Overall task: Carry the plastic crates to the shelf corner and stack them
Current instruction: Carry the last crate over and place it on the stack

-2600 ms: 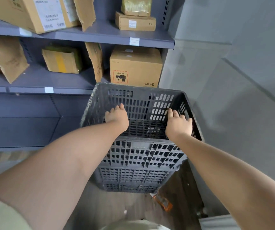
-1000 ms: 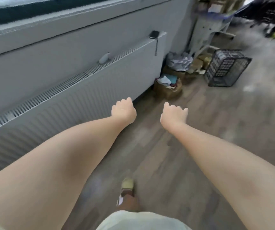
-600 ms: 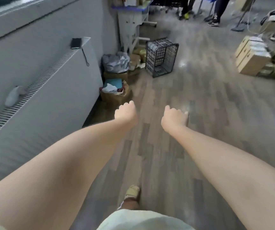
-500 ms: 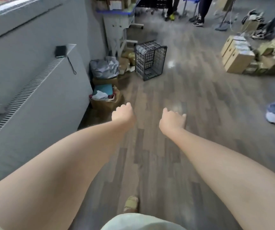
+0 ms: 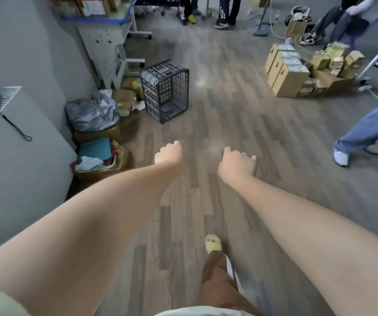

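A dark grey plastic crate [image 5: 166, 90] lies tipped on its side on the wooden floor ahead, beside the clutter along the left wall. My left hand [image 5: 169, 155] and my right hand [image 5: 237, 164] are stretched out in front of me, well short of the crate. Both hold nothing; their fingers curl loosely downward. The shelf corner is not in view.
A grey wall unit [image 5: 12, 156] runs along the left, with a bag-lined bin [image 5: 92, 115] and a full basket [image 5: 97, 158] at its foot. Cardboard boxes [image 5: 288, 71] are piled at right. A person's leg [image 5: 365, 133] stands at right; other people stand at the back.
I have let go of the stacked crates at the shelf and turned round. The view has swung right and I have walked toward the crate on the floor, which is now nearer.
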